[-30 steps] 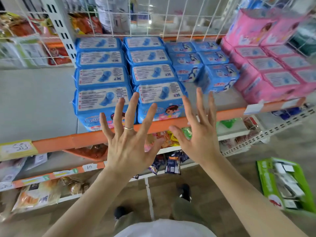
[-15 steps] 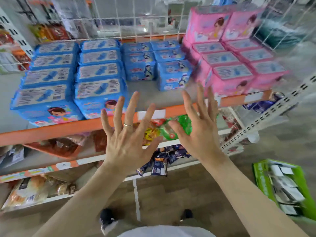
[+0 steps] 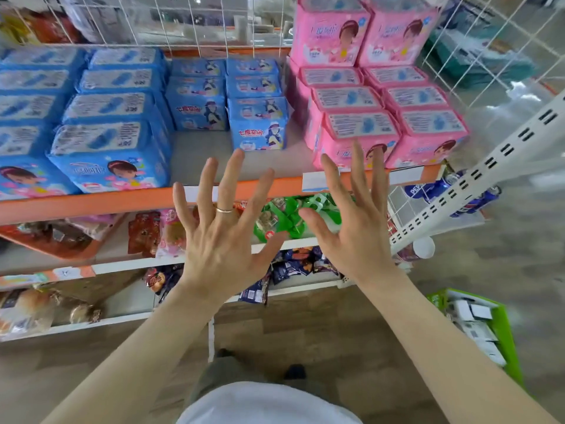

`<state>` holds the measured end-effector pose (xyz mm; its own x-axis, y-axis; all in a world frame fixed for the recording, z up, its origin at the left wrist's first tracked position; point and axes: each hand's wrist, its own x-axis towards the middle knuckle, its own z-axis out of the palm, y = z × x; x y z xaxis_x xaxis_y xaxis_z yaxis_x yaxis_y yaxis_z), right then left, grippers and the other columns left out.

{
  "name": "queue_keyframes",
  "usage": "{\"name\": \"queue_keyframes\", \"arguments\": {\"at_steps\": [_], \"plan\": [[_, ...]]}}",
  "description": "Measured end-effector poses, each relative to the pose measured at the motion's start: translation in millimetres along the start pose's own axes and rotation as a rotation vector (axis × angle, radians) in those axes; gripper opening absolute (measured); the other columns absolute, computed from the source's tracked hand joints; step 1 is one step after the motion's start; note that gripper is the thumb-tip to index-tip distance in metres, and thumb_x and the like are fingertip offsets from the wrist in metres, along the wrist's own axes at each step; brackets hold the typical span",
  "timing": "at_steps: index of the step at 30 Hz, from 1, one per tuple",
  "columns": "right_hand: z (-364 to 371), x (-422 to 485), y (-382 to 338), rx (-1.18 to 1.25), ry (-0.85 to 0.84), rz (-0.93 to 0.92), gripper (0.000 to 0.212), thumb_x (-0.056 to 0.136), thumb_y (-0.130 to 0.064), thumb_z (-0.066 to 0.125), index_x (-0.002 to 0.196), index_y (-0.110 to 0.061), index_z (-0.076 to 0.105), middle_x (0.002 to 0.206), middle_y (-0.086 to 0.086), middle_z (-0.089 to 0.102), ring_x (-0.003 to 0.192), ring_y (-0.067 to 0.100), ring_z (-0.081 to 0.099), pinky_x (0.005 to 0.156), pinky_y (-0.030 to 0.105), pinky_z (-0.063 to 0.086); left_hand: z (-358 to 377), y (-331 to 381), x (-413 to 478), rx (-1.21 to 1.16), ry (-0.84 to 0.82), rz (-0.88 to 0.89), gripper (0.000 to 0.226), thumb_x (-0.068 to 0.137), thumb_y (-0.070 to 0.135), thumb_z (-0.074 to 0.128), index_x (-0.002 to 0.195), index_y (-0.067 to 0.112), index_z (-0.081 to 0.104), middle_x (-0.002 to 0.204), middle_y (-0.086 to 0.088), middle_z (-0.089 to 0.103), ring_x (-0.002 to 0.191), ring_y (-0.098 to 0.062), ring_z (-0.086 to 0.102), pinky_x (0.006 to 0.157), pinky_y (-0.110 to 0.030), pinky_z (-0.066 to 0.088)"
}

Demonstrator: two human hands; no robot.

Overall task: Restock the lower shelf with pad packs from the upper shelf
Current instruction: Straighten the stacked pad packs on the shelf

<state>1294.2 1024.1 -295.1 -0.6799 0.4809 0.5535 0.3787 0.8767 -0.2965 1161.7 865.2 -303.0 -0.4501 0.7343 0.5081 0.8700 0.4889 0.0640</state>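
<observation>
Pad packs fill the shelf with the orange front edge (image 3: 91, 203): large blue packs (image 3: 113, 154) at the left, smaller blue packs (image 3: 260, 123) in the middle, pink packs (image 3: 357, 139) stacked at the right. My left hand (image 3: 223, 234), with a ring on one finger, is held up in front of the shelf edge, fingers spread and holding nothing. My right hand (image 3: 357, 221) is raised beside it, fingers straight, its fingertips overlapping the front pink pack in the view; whether they touch it I cannot tell.
Below the orange edge, lower shelves (image 3: 122, 264) hold snack bags, green packets (image 3: 293, 215) and bread. A white slotted upright (image 3: 477, 179) slants at the right. A green box (image 3: 486, 325) lies on the wooden floor. White wire mesh backs the shelf.
The view has swung right, so the pink packs now sit ahead of my right hand. Both hands stay spread and empty, a little nearer the shelf.
</observation>
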Motion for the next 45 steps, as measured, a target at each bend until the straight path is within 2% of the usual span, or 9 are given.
{"name": "queue_keyframes", "arguments": {"at_steps": [5, 15, 22, 29, 33, 38, 42, 43, 45], "plan": [[7, 2, 12, -0.140, 0.030, -0.019, 0.065, 0.097, -0.058, 0.053, 0.148, -0.019, 0.046, 0.159, 0.025, 0.023, 0.148, 0.052, 0.011, 0.113, 0.070, 0.016, 15, 4, 11, -0.054, 0.032, 0.044, 0.077, 0.090, 0.068, 0.052, 0.155, 0.031, 0.034, 0.164, -0.015, 0.020, 0.150, -0.042, 0.017, 0.113, -0.071, 0.007], [-23, 4, 51, -0.244, 0.010, 0.131, 0.070, 0.098, -0.063, 0.043, 0.153, -0.021, 0.037, 0.164, 0.018, 0.015, 0.151, 0.045, 0.003, 0.118, 0.065, 0.009, 39, 34, 55, -0.209, 0.022, 0.108, 0.077, 0.091, 0.069, 0.047, 0.157, 0.034, 0.028, 0.166, -0.014, 0.014, 0.152, -0.039, 0.009, 0.113, -0.071, 0.006], [-27, 13, 82, -0.216, 0.009, 0.137, 0.071, 0.097, -0.065, 0.040, 0.155, -0.024, 0.032, 0.165, 0.017, 0.012, 0.152, 0.043, 0.002, 0.117, 0.066, 0.011, 47, 65, 76, -0.175, 0.038, 0.150, 0.075, 0.092, 0.071, 0.044, 0.156, 0.036, 0.028, 0.165, -0.014, 0.015, 0.151, -0.039, 0.009, 0.114, -0.071, 0.006], [-33, 18, 156, -0.133, 0.008, 0.050, 0.073, 0.096, -0.062, 0.048, 0.156, -0.030, 0.021, 0.165, 0.017, 0.010, 0.152, 0.042, 0.001, 0.118, 0.066, 0.011, 70, 122, 97, -0.103, 0.012, 0.079, 0.075, 0.093, 0.075, 0.035, 0.157, 0.036, 0.027, 0.166, -0.013, 0.012, 0.151, -0.039, 0.007, 0.113, -0.073, 0.006], [-47, 30, 217, -0.089, 0.006, -0.011, 0.073, 0.095, -0.063, 0.051, 0.155, -0.027, 0.027, 0.164, 0.017, 0.012, 0.152, 0.043, 0.004, 0.118, 0.066, 0.012, 87, 178, 112, -0.059, -0.007, 0.012, 0.078, 0.090, 0.072, 0.045, 0.157, 0.036, 0.025, 0.167, -0.009, 0.009, 0.153, -0.039, 0.005, 0.114, -0.072, 0.002], [-58, 47, 268, -0.022, -0.079, -0.056, 0.076, 0.094, -0.068, 0.045, 0.156, -0.026, 0.030, 0.166, 0.015, 0.010, 0.153, 0.040, 0.001, 0.123, 0.055, 0.010, 104, 236, 131, 0.017, 0.012, -0.054, 0.076, 0.092, 0.074, 0.035, 0.157, 0.035, 0.026, 0.167, -0.008, 0.009, 0.153, -0.038, 0.007, 0.116, -0.068, 0.001], [-48, 63, 286, -0.009, -0.128, -0.158, 0.083, 0.089, -0.059, 0.057, 0.158, -0.028, 0.022, 0.166, 0.012, 0.002, 0.152, 0.043, -0.004, 0.119, 0.065, 0.015, 111, 241, 134, 0.078, 0.002, -0.148, 0.079, 0.090, 0.073, 0.040, 0.158, 0.037, 0.022, 0.168, -0.007, 0.006, 0.154, -0.037, 0.004, 0.115, -0.069, -0.002], [-45, 68, 288, 0.001, -0.133, -0.169, 0.086, 0.087, -0.056, 0.060, 0.157, -0.029, 0.018, 0.166, 0.010, -0.001, 0.151, 0.044, -0.006, 0.118, 0.066, 0.013, 113, 235, 134, 0.092, -0.006, -0.165, 0.080, 0.089, 0.071, 0.045, 0.158, 0.038, 0.021, 0.168, -0.006, 0.004, 0.154, -0.037, 0.003, 0.114, -0.070, -0.001], [-39, 80, 287, -0.006, -0.148, -0.156, 0.095, 0.083, -0.055, 0.068, 0.157, -0.032, 0.015, 0.167, 0.008, -0.006, 0.150, 0.044, -0.010, 0.117, 0.058, -0.003, 118, 215, 137, 0.119, -0.032, -0.190, 0.082, 0.088, 0.070, 0.048, 0.158, 0.040, 0.018, 0.168, -0.006, 0.000, 0.153, -0.039, 0.001, 0.111, -0.075, 0.002]]}}
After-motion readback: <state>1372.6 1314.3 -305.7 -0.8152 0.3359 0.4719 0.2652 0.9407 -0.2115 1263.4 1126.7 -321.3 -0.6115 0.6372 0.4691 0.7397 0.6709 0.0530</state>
